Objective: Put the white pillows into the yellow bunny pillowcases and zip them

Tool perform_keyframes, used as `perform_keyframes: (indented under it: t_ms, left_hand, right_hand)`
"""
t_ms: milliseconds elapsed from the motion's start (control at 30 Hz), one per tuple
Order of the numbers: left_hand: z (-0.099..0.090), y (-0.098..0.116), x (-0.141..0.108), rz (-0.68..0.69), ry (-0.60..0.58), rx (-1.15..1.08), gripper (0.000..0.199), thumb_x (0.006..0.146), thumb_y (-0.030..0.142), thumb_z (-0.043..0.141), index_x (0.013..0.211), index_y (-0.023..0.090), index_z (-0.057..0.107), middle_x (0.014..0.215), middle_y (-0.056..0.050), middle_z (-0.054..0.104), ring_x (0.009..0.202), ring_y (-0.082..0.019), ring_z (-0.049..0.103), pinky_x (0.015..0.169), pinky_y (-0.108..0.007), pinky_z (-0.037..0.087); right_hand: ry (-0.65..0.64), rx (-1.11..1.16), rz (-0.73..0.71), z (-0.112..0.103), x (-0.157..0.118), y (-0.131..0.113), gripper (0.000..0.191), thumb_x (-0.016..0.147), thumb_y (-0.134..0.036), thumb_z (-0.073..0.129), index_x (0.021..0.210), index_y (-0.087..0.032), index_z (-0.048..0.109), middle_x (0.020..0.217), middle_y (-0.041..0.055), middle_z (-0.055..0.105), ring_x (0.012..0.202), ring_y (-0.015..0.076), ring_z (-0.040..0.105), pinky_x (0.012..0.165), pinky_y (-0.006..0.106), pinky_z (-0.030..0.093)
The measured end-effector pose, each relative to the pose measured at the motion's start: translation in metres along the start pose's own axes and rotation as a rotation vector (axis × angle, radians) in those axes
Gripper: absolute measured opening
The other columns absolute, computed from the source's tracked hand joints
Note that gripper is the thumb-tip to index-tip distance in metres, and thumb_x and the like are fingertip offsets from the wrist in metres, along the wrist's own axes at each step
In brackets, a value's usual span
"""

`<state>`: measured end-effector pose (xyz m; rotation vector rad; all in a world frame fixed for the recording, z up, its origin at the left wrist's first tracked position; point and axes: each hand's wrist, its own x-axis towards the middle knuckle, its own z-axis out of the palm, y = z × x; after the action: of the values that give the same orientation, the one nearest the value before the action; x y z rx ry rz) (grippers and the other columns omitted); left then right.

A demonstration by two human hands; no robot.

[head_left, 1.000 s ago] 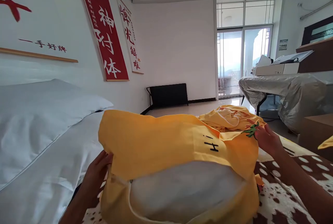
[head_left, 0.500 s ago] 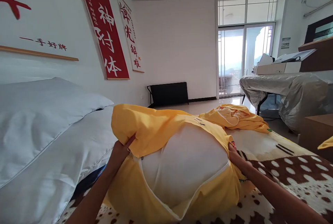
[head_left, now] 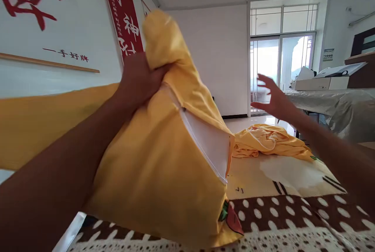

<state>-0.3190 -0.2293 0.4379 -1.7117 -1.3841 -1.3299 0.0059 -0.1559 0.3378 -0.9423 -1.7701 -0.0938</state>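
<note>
A yellow pillowcase (head_left: 164, 181) with a white pillow (head_left: 209, 138) inside stands tilted on the bed, its white-edged opening facing right. My left hand (head_left: 143, 78) is closed around the case near its upper end, holding that end high. At the lower right corner a red and green print shows. My right hand (head_left: 272, 95) is in the air to the right, fingers spread, apart from the pillowcase. More yellow cloth (head_left: 47, 123) stretches across the left behind my forearm; whether it belongs to the same case I cannot tell.
Crumpled yellow bedding (head_left: 266, 140) lies at the far side of the bed on a brown and cream patterned blanket (head_left: 263, 209). A plastic-covered table (head_left: 345, 107) with an open box (head_left: 319, 82) stands at right. Glass doors (head_left: 281, 68) are behind.
The left hand has raised its end of the pillowcase, tipping the pillow from lying flat to steeply tilted. My right hand has let go of the case and moved up and right.
</note>
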Motion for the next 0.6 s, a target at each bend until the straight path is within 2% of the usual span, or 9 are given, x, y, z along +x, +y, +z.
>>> perform_keyframes:
  t_ms: [67, 100, 167, 233, 267, 333, 433, 533, 600]
  left_hand:
    - [-0.006, 0.052, 0.012, 0.293, -0.116, 0.177, 0.053, 0.084, 0.044, 0.039, 0.099, -0.001, 0.061, 0.104, 0.002, 0.063, 0.109, -0.025, 0.057, 0.07, -0.023, 0.044]
    - [-0.007, 0.073, 0.014, 0.426, -0.176, 0.241, 0.055, 0.084, 0.043, 0.033, 0.098, -0.004, 0.06, 0.104, 0.001, 0.062, 0.112, -0.026, 0.055, 0.069, -0.022, 0.042]
    - [-0.006, 0.099, 0.011, 0.595, -0.259, 0.313, 0.061, 0.083, 0.04, 0.022, 0.094, -0.007, 0.059, 0.105, -0.001, 0.06, 0.116, -0.03, 0.051, 0.068, -0.023, 0.037]
    - [-0.002, 0.103, 0.003, 0.61, -0.314, 0.329, 0.063, 0.083, 0.039, 0.017, 0.094, -0.008, 0.058, 0.105, -0.003, 0.058, 0.116, -0.031, 0.051, 0.068, -0.023, 0.035]
    - [0.0, 0.097, -0.002, 0.573, -0.331, 0.327, 0.063, 0.084, 0.041, 0.02, 0.098, -0.007, 0.057, 0.106, -0.003, 0.057, 0.115, -0.031, 0.052, 0.07, -0.024, 0.036]
    - [0.0, 0.074, -0.016, 0.473, -0.361, 0.339, 0.067, 0.08, 0.053, 0.039, 0.118, -0.001, 0.051, 0.108, -0.003, 0.057, 0.11, -0.03, 0.057, 0.076, -0.027, 0.04]
    - [-0.013, 0.024, -0.039, 0.291, -0.476, 0.398, 0.106, 0.054, 0.068, 0.066, 0.141, 0.018, 0.032, 0.11, -0.002, 0.061, 0.099, -0.028, 0.062, 0.083, -0.034, 0.044]
    - [-0.034, -0.022, -0.062, 0.008, -0.706, 0.373, 0.106, 0.042, 0.069, 0.073, 0.133, 0.021, 0.046, 0.1, 0.002, 0.066, 0.086, -0.023, 0.064, 0.071, -0.026, 0.046]
    - [-0.042, -0.044, -0.075, -0.184, -0.727, 0.263, 0.09, 0.032, 0.063, 0.079, 0.108, 0.017, 0.064, 0.084, 0.004, 0.068, 0.076, -0.021, 0.065, 0.06, -0.021, 0.046]
  right_hand:
    - [0.162, -0.302, -0.487, -0.03, 0.042, -0.064, 0.105, 0.067, -0.04, 0.074, 0.149, -0.022, 0.011, 0.156, 0.0045, 0.012, 0.141, 0.032, 0.014, 0.112, 0.05, 0.017]
    - [0.165, -0.406, -0.612, -0.041, 0.058, -0.09, 0.105, 0.066, -0.038, 0.076, 0.149, -0.024, 0.013, 0.156, 0.003, 0.014, 0.141, 0.0321, 0.015, 0.112, 0.049, 0.015]
    - [0.0, -0.619, -0.67, -0.053, 0.076, -0.12, 0.077, 0.068, -0.03, 0.072, 0.136, -0.017, 0.039, 0.133, 0.0027, 0.05, 0.131, 0.0307, 0.036, 0.109, 0.051, 0.013]
    - [-0.161, -0.738, -0.573, -0.051, 0.082, -0.122, 0.038, 0.072, -0.024, 0.066, 0.106, -0.007, 0.058, 0.095, -0.0027, 0.064, 0.114, 0.0252, 0.053, 0.105, 0.051, 0.02]
    - [-0.194, -0.748, -0.506, -0.047, 0.081, -0.116, 0.026, 0.073, -0.023, 0.064, 0.092, -0.005, 0.061, 0.084, -0.0043, 0.064, 0.109, 0.0236, 0.057, 0.103, 0.05, 0.025]
    - [-0.203, -0.703, -0.388, -0.039, 0.076, -0.099, 0.019, 0.071, -0.023, 0.067, 0.076, -0.005, 0.061, 0.078, -0.0041, 0.063, 0.104, 0.0234, 0.059, 0.097, 0.045, 0.036]
    - [-0.241, -0.691, -0.28, -0.036, 0.07, -0.079, 0.028, 0.067, -0.03, 0.067, 0.073, -0.003, 0.061, 0.077, -0.0024, 0.064, 0.102, 0.0253, 0.06, 0.089, 0.042, 0.04]
    - [-0.247, -0.72, -0.25, -0.042, 0.069, -0.074, 0.044, 0.074, -0.042, 0.053, 0.071, 0.001, 0.059, 0.081, -0.0004, 0.062, 0.101, 0.0248, 0.059, 0.084, 0.038, 0.038]
    - [-0.299, -0.624, -0.258, -0.043, 0.065, -0.071, 0.042, 0.076, -0.041, 0.051, 0.072, 0.0, 0.059, 0.079, -0.0021, 0.06, 0.094, 0.0201, 0.061, 0.081, 0.033, 0.04]
